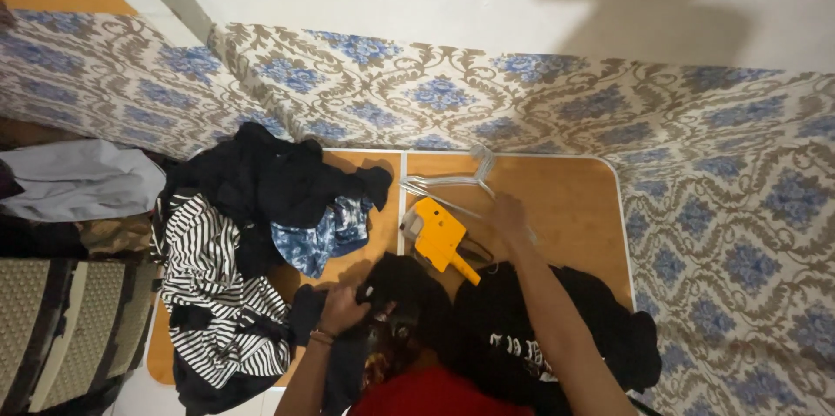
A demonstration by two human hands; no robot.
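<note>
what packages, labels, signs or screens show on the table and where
No packages, signs or screens.
Black garment: near edge under the right arm, with a white printed patch, part hidden.
Yellow label gun: table middle, boxy, handle pointing toward the person.

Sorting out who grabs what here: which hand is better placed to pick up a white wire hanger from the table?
The right hand, probably. It is stretched out over the white wire hangers beside the yellow tagging gun, while the left hand is bunched in the black garment near the table's front edge.
</note>
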